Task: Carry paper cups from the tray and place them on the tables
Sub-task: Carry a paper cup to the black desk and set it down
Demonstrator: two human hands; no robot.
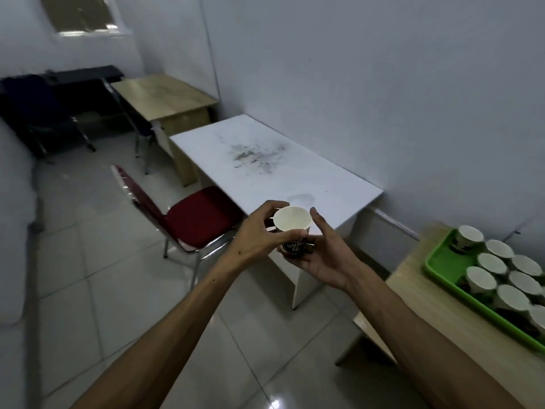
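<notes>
A dark paper cup with white lettering and a pale inside (292, 228) is held upright in the air between both hands, just off the near corner of the white-topped rectangular desk (265, 169), which serves here as the landmark. The left hand (259, 234) has its grip curled round the cup, thumb across the near side of the rim and fingers round the far side. The right hand (321, 255) lies palm up under and beside the cup, its fingers spread and relaxed; the lower fingers touch the cup's base, while the upper fingers stand just apart from the rim. The white desk carries a grey smudge toward its middle and a faint ring mark near the corner closest to the cup. To the left of the desk, tucked against its long side, stands a red padded chair with a metal frame (191, 219). Beyond the far end of the desk is a light wooden desk (165, 97), and further left of that a dark chair (38, 113) against the wall. To the right of the white desk, and nearer the person, a second pale wooden desk (442, 343) bears a bright green plastic tray (439, 261), on which a group of paper cups of the same dark kind (507, 278) stand close together, mouth down.
</notes>
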